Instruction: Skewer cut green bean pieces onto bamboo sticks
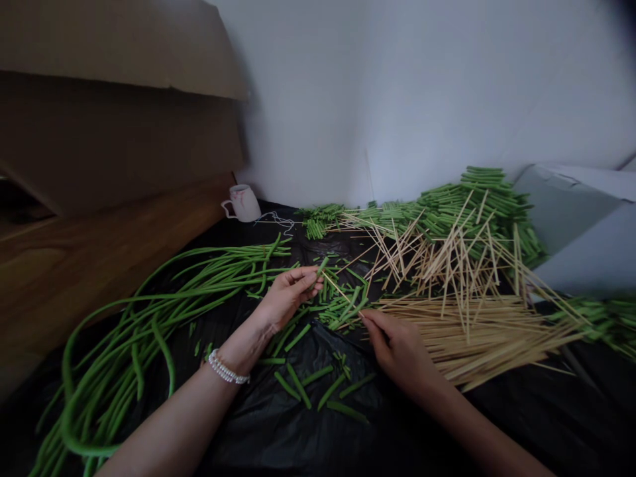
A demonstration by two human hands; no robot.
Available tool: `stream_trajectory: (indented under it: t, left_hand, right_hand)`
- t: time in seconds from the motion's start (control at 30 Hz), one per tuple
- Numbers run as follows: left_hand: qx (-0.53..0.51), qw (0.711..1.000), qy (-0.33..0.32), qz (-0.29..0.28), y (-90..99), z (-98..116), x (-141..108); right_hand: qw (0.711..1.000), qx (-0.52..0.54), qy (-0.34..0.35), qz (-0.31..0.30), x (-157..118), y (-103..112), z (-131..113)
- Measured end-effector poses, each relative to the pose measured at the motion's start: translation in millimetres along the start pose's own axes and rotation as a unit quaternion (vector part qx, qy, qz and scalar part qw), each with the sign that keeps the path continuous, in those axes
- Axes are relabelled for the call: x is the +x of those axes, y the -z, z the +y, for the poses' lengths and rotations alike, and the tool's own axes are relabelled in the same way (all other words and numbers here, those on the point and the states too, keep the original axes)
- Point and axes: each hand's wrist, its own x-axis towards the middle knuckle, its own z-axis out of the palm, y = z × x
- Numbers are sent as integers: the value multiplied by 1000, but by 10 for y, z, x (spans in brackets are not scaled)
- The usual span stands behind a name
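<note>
I have the left hand (291,295) pinching a short green bean piece (322,266) between thumb and fingers, just above the centre of my view, while the right hand (395,344) pinches the near end of a thin wooden stick (338,286) that slants up to the piece at about 11 o'clock from those fingertips. I can't tell whether its tip has gone in. The bean piece looks light and firm, perhaps a little slick, and I'd expect it to split if squeezed hard; I'd take it by its sides, fingertips away from the point. The stick should be stiff along its length but could bow or snap under sideways load, so I'd hold it low and push straight. Cut pieces lie beneath the hands and at 6 o'clock on the black sheet (308,444), where I judge the elbows have the easiest travel. The long beans (149,311) curve around 9 o'clock, alongside the left forearm; the stick pile (472,338) crowds 3 o'clock, its ends jutting outward. At 11 sits the mug (244,203), near the cardboard box (119,132), and a bean stack (477,199) rises at 1 against the wall (308,99).
</note>
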Motion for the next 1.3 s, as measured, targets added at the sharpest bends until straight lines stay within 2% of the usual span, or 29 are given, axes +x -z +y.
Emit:
stream_trajectory:
  t: [0.2, 0.73, 0.97, 1.17, 1.3]
  left_hand:
    - [-28, 999, 13, 21, 30, -4, 32]
    - [-37, 999, 20, 27, 35, 9, 39]
    - [-25, 999, 32, 20, 48, -13, 34]
    - [10, 1000, 7, 18, 74, -63, 58]
    - [-8, 1000, 14, 6, 72, -42, 54]
  right_hand:
    - [1000, 23, -2, -9, 5, 14, -29]
    - [999, 27, -8, -23, -7, 14, -39]
    - [999, 31, -7, -29, -9, 13, -48]
    - [999, 22, -8, -29, -11, -2, -41]
    - [1000, 18, -2, -19, -13, -2, -43]
